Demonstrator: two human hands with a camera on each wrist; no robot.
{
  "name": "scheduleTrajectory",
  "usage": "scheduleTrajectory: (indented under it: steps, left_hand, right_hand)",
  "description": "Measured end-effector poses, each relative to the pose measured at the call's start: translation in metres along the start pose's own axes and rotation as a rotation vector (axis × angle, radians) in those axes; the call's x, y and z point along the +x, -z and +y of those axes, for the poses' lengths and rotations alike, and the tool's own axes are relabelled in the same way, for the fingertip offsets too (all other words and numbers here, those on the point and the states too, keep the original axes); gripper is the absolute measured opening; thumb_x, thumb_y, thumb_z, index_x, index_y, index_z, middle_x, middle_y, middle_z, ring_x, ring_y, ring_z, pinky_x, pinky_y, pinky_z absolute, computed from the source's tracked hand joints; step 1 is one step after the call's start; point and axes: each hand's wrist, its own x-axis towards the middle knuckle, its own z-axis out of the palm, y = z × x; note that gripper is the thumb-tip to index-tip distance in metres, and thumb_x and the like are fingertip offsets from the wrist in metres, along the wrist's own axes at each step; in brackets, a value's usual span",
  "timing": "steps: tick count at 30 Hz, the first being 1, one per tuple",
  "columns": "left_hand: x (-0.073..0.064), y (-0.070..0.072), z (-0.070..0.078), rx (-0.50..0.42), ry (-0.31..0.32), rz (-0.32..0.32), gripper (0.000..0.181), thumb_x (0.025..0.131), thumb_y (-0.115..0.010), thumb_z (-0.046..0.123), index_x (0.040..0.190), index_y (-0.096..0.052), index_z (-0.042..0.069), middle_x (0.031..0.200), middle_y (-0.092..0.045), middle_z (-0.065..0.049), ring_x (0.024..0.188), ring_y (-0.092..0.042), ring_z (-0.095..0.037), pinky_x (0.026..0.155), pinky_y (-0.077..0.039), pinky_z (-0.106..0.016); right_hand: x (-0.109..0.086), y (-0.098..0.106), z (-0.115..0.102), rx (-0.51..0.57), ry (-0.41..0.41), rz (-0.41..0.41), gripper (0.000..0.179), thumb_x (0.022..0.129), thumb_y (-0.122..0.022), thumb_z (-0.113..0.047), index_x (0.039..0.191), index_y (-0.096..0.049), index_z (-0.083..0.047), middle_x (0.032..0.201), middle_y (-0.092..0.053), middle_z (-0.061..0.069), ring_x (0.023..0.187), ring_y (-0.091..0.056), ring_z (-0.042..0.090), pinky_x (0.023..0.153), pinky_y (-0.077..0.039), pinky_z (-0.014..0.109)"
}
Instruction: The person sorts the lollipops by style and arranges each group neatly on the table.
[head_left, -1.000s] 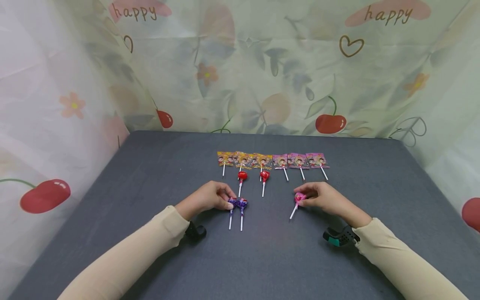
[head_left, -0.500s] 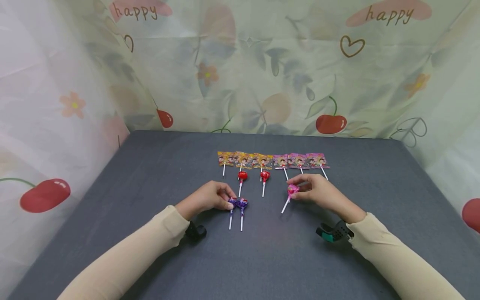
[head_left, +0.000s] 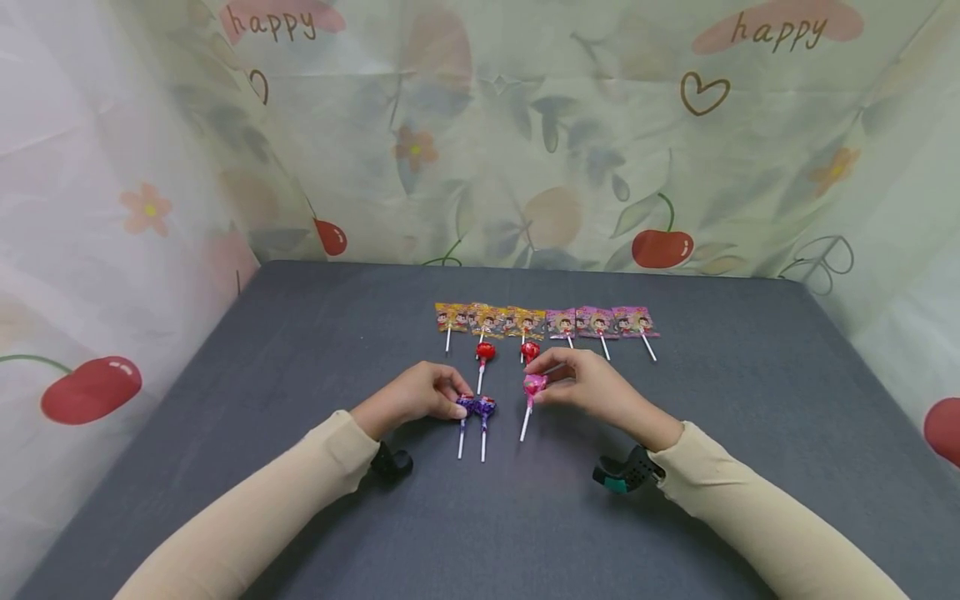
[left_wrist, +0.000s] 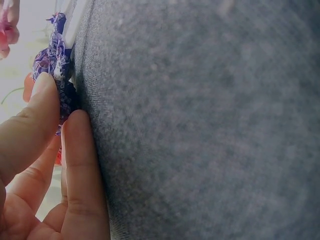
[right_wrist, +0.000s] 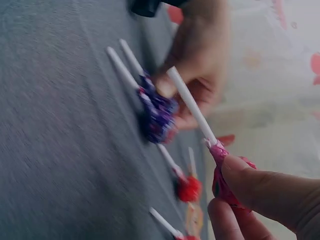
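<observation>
My left hand [head_left: 423, 392] pinches the head of the left purple lollipop [head_left: 462, 429] between thumb and fingers, low at the table surface. A second purple lollipop [head_left: 485, 408] lies right against it, its stick toward me. In my right hand [head_left: 588, 383] a pink lollipop [head_left: 533, 386] is gripped by its wrapped head, stick pointing down toward me. The right wrist view shows the pink lollipop's white stick [right_wrist: 192, 106] held off the table. Behind the hands lie two red lollipops [head_left: 485, 353], the right one partly covered by my right fingers.
Along the back runs a row of flat-packed lollipops, the left ones in yellow wrappers [head_left: 451, 317] and the right ones in pink-purple wrappers [head_left: 633, 321]. They lie on a dark grey table [head_left: 337, 325]. A patterned curtain [head_left: 495, 167] surrounds its back and sides.
My right hand has carried the pink lollipop leftward, from the right side to near the purple pair, and now covers part of the right red lollipop. The left hand stays put.
</observation>
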Motion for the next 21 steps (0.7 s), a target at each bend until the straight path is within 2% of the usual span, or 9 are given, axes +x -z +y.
scheduleTrajectory:
  steps: [9, 17, 21]
  left_hand:
    - [0.001, 0.0, -0.002, 0.005, -0.001, 0.002, 0.019, 0.079, -0.08, 0.014, 0.097, -0.071, 0.014, 0.083, -0.061, -0.004, 0.073, -0.053, -0.015, 0.06, -0.043, -0.025]
    - [0.002, 0.001, -0.004, 0.024, -0.078, -0.011, 0.021, 0.079, -0.08, 0.01, 0.098, -0.071, 0.009, 0.079, -0.061, -0.002, 0.07, -0.051, -0.012, 0.059, -0.041, -0.024]
    - [0.002, 0.001, -0.003, 0.017, -0.079, -0.014, 0.021, 0.079, -0.08, 0.01, 0.098, -0.071, 0.009, 0.078, -0.06, -0.002, 0.07, -0.051, -0.012, 0.059, -0.041, -0.023]
  right_hand:
    - [0.01, -0.026, 0.002, -0.059, 0.033, -0.047, 0.027, 0.081, -0.078, -0.009, 0.107, -0.071, -0.008, 0.107, -0.069, 0.006, 0.099, -0.067, 0.022, 0.082, -0.054, 0.036]
    - [0.016, -0.039, 0.007, -0.076, 0.066, -0.071, 0.025, 0.082, -0.077, -0.008, 0.106, -0.071, -0.008, 0.103, -0.071, 0.007, 0.097, -0.067, 0.018, 0.081, -0.053, 0.032]
    - [0.016, -0.041, 0.006, -0.093, 0.066, -0.077, 0.025, 0.082, -0.077, -0.01, 0.106, -0.071, -0.009, 0.102, -0.072, 0.006, 0.095, -0.067, 0.016, 0.082, -0.053, 0.032]
